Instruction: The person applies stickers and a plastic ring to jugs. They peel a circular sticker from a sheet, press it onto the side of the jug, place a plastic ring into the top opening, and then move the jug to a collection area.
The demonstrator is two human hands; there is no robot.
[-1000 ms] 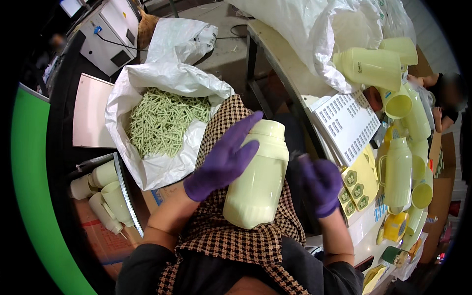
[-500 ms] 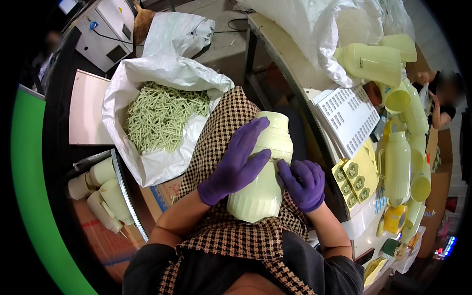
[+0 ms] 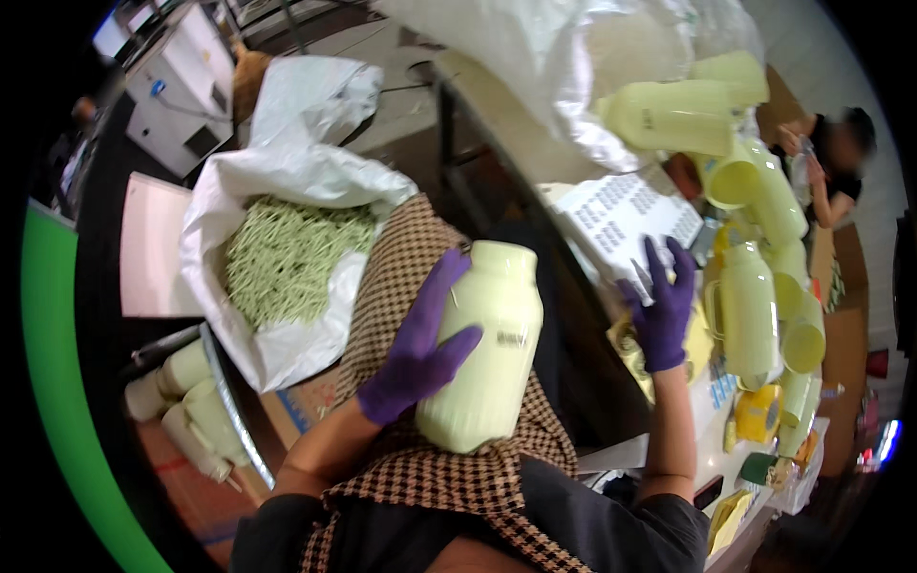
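Observation:
A pale green thermos shell (image 3: 482, 358) rests tilted on my lap, its neck away from me and a small dark printed mark on its side. My left hand (image 3: 415, 349), in a purple glove, holds it from the left with the thumb laid over the front. My right hand (image 3: 664, 310), also gloved in purple, is apart from the shell. Its fingers are spread above the near end of a white label sheet stack (image 3: 621, 218) on the table. A thin grey shape shows between thumb and forefinger; whether it is held is unclear.
Left of me stands a white sack (image 3: 210, 234) full of pale green strips (image 3: 291, 253). More shells lie in a box (image 3: 222, 411). Along the right table are a handled jug (image 3: 748, 315), several pale green shells and yellow sticker sheets (image 3: 702, 353). Another person (image 3: 826, 181) is at far right.
My right hand has left the thermos shell and moved right to the label sheets, its fingers spreading. The shell has turned slightly in my left hand. The whole view has shifted.

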